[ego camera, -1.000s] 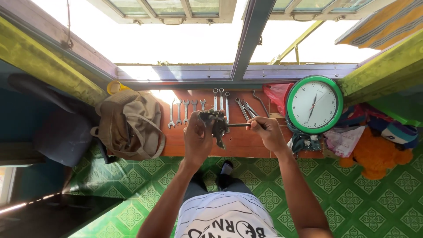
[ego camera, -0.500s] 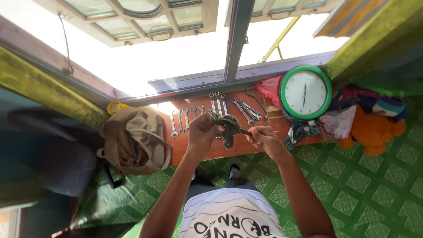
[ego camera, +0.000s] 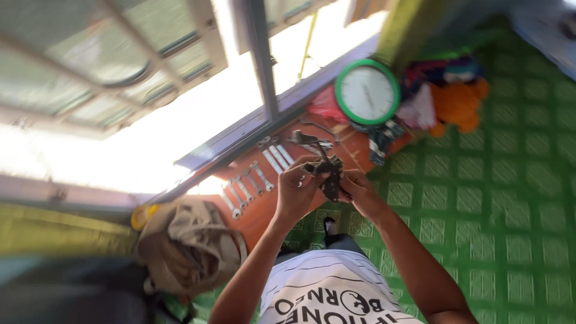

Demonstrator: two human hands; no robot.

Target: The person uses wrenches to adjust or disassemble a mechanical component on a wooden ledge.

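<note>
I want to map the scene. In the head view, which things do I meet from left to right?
Tan bag → row of wrenches → left hand → dark metal part → right hand → green-rimmed clock → orange soft thing.

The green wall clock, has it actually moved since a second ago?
Cannot tell for certain. The green wall clock sits in a different spot in the frame, but still beside the orange soft toy; the head camera swung.

A row of wrenches [ego camera: 252,183] lies on a reddish board [ego camera: 264,210] near centre. At two o'clock stands a green-rimmed clock [ego camera: 367,92], with an orange soft toy [ego camera: 459,105] just beside it. A tan bag [ego camera: 189,246] sits at eight o'clock. Green patterned floor [ego camera: 492,210] fills three to five o'clock.
</note>
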